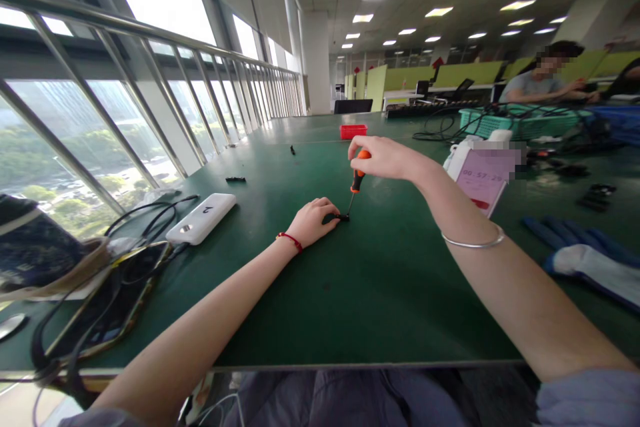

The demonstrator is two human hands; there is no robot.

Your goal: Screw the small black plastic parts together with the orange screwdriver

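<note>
My right hand [383,157] grips the orange and black handle of a screwdriver [357,177] from above. The shaft points down, and its tip meets a small black part [342,217] on the green table. My left hand [316,220] is closed on the left end of that part and presses it against the tabletop; the fingers hide some of it. What kind of part it is, I cannot make out. Farther off to the left lie a similar black piece [235,179] and a smaller black bit [293,149].
A red box [353,132] stands beyond my hands. At left are a white power bank [203,219], cables and a phone [113,300]. On the right are a propped-up timer screen [480,177], gloves [595,267] and a green basket [520,123]. A person [543,77] sits farther back.
</note>
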